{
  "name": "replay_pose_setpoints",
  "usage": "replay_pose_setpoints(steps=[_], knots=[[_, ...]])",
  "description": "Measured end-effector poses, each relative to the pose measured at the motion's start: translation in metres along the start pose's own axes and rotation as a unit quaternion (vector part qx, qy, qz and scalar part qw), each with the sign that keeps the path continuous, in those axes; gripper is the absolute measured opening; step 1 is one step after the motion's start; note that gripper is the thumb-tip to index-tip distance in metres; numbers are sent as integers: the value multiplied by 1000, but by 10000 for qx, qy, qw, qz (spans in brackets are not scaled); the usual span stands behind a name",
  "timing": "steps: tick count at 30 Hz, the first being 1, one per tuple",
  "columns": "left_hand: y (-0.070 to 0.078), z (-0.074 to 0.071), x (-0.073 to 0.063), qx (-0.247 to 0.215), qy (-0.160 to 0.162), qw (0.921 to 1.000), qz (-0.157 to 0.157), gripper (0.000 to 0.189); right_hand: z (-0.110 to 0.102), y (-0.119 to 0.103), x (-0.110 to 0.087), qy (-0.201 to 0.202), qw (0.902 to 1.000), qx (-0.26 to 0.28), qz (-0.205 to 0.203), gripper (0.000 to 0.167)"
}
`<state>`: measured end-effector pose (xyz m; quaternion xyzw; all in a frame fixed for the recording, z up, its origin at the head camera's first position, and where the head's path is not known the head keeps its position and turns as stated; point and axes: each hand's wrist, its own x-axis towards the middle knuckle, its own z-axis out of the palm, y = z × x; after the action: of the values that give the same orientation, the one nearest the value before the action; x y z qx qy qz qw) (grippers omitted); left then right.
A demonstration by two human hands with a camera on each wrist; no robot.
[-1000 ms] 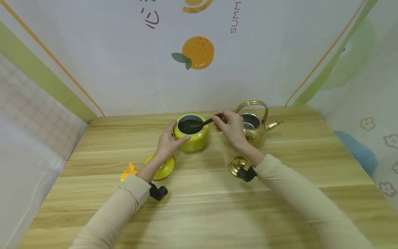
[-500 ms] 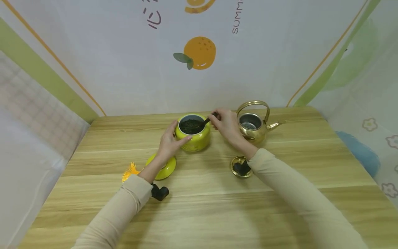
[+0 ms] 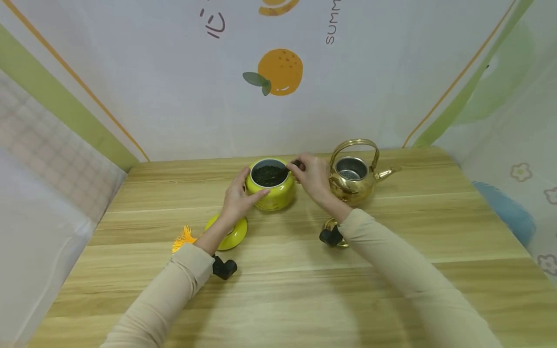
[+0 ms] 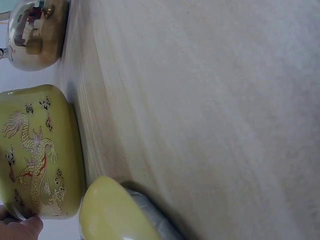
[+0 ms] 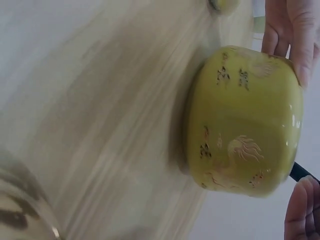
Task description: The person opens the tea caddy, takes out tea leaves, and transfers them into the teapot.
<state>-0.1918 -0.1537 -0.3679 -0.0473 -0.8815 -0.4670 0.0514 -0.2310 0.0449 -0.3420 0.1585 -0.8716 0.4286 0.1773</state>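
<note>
In the head view a yellow jar with a white-edged mouth stands on the table, dark tea leaves inside. My left hand holds it from the left, thumb at the front and fingers behind. My right hand, over the jar's right side, pinches a dark spoon by its handle. The spoon slants down into the jar; its bowl is hidden among the leaves. The right wrist view shows the spoon's handle above the rim. Dragon patterns decorate the jar's wall.
A gold teapot stands uncovered to the right, handle up, spout pointing right. Its gold lid lies in front, partly covered by the right wrist's black camera. The jar's yellow lid and an orange tassel lie near my left forearm.
My right hand has moved slightly left and the spoon has sunk deeper into the leaves; its bowl, visible a second ago, is now hidden. The left hand stays on the jar.
</note>
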Motion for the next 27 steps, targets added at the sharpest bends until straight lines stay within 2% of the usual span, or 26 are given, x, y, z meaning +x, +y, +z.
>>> replay_pose_setpoints(steps=[5,12,27], knots=[[0,1,1,-38,-22,10000,36,83,4,2,-2,-163,9996,-117,194,15],[3,0,0,-131,27,9999,59,83,4,3,0,-135,9997,-220,9,14],[0,0,0,-306,-48,9995,-5,84,13,3,-2,-201,9993,-314,86,12]])
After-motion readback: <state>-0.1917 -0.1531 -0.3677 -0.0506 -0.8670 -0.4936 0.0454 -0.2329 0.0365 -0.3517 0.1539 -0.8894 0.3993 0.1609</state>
